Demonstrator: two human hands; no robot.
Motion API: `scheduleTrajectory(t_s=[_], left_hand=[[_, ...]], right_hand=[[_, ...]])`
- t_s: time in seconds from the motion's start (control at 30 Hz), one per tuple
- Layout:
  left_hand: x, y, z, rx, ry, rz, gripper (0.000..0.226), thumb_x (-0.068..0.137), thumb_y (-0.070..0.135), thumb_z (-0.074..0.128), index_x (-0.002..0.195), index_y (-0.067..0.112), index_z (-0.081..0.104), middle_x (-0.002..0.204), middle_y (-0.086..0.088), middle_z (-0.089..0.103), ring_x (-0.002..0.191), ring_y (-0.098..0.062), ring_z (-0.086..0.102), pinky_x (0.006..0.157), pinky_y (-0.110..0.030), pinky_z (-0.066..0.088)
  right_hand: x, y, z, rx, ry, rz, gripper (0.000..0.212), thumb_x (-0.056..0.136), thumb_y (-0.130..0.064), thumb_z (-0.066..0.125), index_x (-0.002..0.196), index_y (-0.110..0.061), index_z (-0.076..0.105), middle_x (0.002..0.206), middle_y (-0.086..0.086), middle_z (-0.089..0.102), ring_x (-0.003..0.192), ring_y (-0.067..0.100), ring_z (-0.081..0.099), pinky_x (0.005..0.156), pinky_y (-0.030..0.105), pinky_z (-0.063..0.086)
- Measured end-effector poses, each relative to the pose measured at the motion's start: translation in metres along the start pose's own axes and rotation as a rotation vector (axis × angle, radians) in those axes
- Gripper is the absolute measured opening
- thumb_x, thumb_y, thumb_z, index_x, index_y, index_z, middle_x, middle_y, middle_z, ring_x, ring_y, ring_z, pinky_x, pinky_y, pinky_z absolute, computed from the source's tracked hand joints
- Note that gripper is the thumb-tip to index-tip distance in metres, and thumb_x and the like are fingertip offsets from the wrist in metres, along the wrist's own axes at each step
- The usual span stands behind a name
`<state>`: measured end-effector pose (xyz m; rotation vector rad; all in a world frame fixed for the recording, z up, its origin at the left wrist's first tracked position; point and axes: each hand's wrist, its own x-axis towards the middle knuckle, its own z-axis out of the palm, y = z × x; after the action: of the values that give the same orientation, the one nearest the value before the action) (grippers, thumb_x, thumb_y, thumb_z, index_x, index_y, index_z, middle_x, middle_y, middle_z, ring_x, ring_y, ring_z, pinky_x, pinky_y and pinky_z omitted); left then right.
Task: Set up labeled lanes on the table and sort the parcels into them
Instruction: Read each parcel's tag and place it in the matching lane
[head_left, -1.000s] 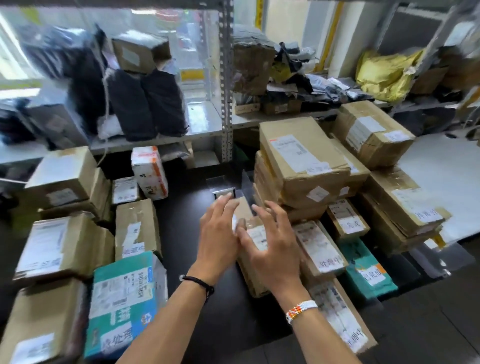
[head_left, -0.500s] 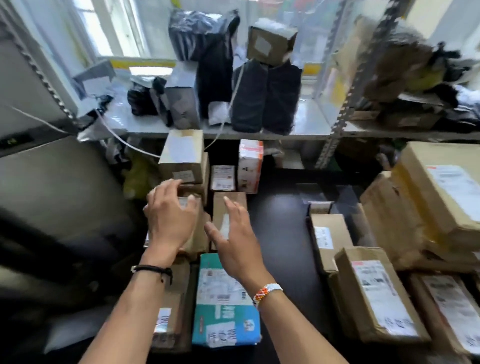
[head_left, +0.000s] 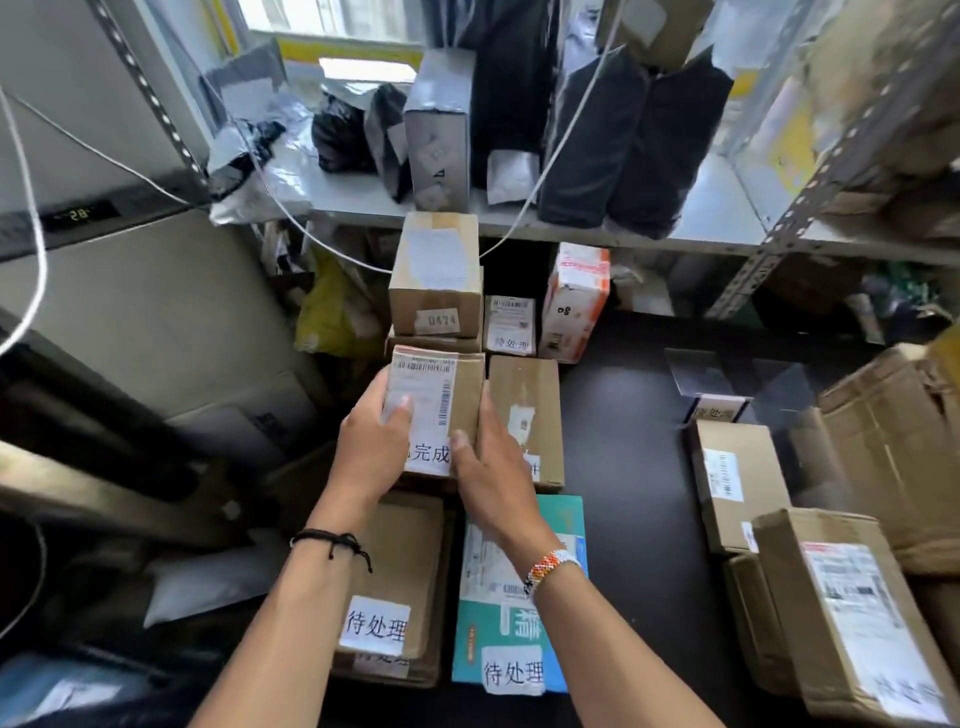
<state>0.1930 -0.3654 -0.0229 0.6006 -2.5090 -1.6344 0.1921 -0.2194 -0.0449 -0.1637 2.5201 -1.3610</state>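
So the left hand (head_left: 371, 447) curls its fingers round the left side of the box (head_left: 462, 395), sitting atop the left row on the desk (head_left: 623, 467); the right hand (head_left: 488, 467) grips the right side. I'd guess light, stiff cardboard, so side holds work.

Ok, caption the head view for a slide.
Left hand and right hand hold a small brown cardboard parcel beyond a teal printed box.

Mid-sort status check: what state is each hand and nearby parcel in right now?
Small brown cardboard parcel: held between both hands, barcode label up.
Left hand: grips its left edge.
Right hand: grips its right edge.
Teal-and-white box: lying flat, tagged 待处理.
Brown carton marked 0474: stacked atop another carton.
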Motion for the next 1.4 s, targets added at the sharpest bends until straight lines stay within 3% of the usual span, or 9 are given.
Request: scheduleTrajectory(t_s=[0.17,0.23,0.43,0.63,0.77,0.93,1.1,1.23,1.4], left_hand=[[0.0,0.03,0.019,-0.311,-0.064,0.048,0.045,0.109,0.017,0.047,0.148,0.037,0.054,0.129,0.006,0.072,0.113,-0.013,0.072,0.088,-0.038,0.063],[0.0,0.049,0.032,-0.393,-0.118,0.06,0.044,0.109,0.017,0.051,0.148,0.037,0.054,0.13,0.003,0.072,0.115,-0.017,0.072,0.089,-0.04,0.063],[-0.008,0.104,0.099,-0.431,-0.309,0.208,0.045,0.104,0.015,0.061,0.14,0.043,0.057,0.131,0.008,0.072,0.122,-0.013,0.068,0.095,-0.031,0.059],[-0.024,0.143,0.162,-0.454,-0.432,0.292,0.048,0.103,0.022,0.065,0.148,0.033,0.054,0.143,0.006,0.065,0.131,-0.011,0.062,0.109,-0.038,0.052],[-0.037,0.161,0.19,-0.483,-0.468,0.305,0.051,0.103,0.014,0.063,0.15,0.03,0.05,0.14,0.006,0.067,0.127,-0.008,0.064,0.107,-0.034,0.054],[-0.048,0.178,0.21,-0.499,-0.531,0.3,0.05,0.103,0.018,0.064,0.149,0.033,0.053,0.14,0.005,0.067,0.128,-0.011,0.065,0.105,-0.044,0.056],[-0.077,0.18,0.225,-0.533,-0.448,0.25,0.034,0.11,0.03,0.051,0.14,0.031,0.065,0.126,0.002,0.074,0.118,-0.019,0.071,0.091,-0.043,0.062],[-0.101,0.166,0.235,-0.448,-0.494,0.207,0.029,0.109,0.03,0.051,0.126,0.032,0.073,0.104,0.004,0.079,0.094,-0.018,0.076,0.076,-0.038,0.063],[-0.141,0.144,0.256,-0.37,-0.624,0.147,0.024,0.106,0.024,0.057,0.113,0.023,0.08,0.086,-0.002,0.079,0.07,-0.009,0.069,0.062,-0.036,0.063]], right_hand=[[-0.008,-0.001,-0.046,0.265,0.151,-0.04,0.065,0.111,-0.031,0.046,0.162,-0.055,0.014,0.141,-0.021,0.057,0.121,-0.001,0.061,0.099,0.023,0.053],[-0.011,0.004,-0.074,0.346,0.215,-0.047,0.064,0.11,-0.025,0.049,0.16,-0.054,0.022,0.138,-0.025,0.06,0.117,-0.009,0.063,0.096,0.017,0.052],[-0.023,0.033,-0.164,0.394,0.399,-0.025,0.061,0.11,-0.017,0.05,0.16,-0.046,0.032,0.145,-0.015,0.062,0.128,0.004,0.062,0.108,0.038,0.055],[-0.045,0.059,-0.234,0.39,0.523,-0.009,0.059,0.11,-0.013,0.049,0.16,-0.041,0.034,0.13,-0.026,0.064,0.119,0.002,0.067,0.096,0.023,0.057],[-0.055,0.073,-0.256,0.362,0.573,0.017,0.06,0.103,-0.029,0.05,0.157,-0.052,0.034,0.134,-0.025,0.066,0.123,0.002,0.065,0.108,0.042,0.054],[-0.079,0.069,-0.285,0.187,0.621,0.015,0.067,0.109,-0.022,0.052,0.162,-0.05,0.022,0.124,-0.036,0.059,0.107,-0.013,0.064,0.096,0.021,0.056],[-0.111,0.065,-0.293,-0.162,0.566,0.141,0.12,0.084,-0.067,0.074,0.166,-0.038,-0.009,0.168,-0.009,0.027,0.149,0.015,0.038,0.114,0.045,0.044],[-0.146,0.071,-0.279,-0.347,0.514,0.283,0.145,0.062,-0.086,0.076,0.163,-0.035,-0.014,0.16,-0.006,0.021,0.142,0.021,0.042,0.101,0.047,0.048],[-0.191,0.097,-0.267,-0.404,0.454,0.473,0.15,0.059,-0.084,0.078,0.163,-0.031,-0.016,0.158,-0.004,0.021,0.141,0.024,0.043,0.102,0.047,0.047]])
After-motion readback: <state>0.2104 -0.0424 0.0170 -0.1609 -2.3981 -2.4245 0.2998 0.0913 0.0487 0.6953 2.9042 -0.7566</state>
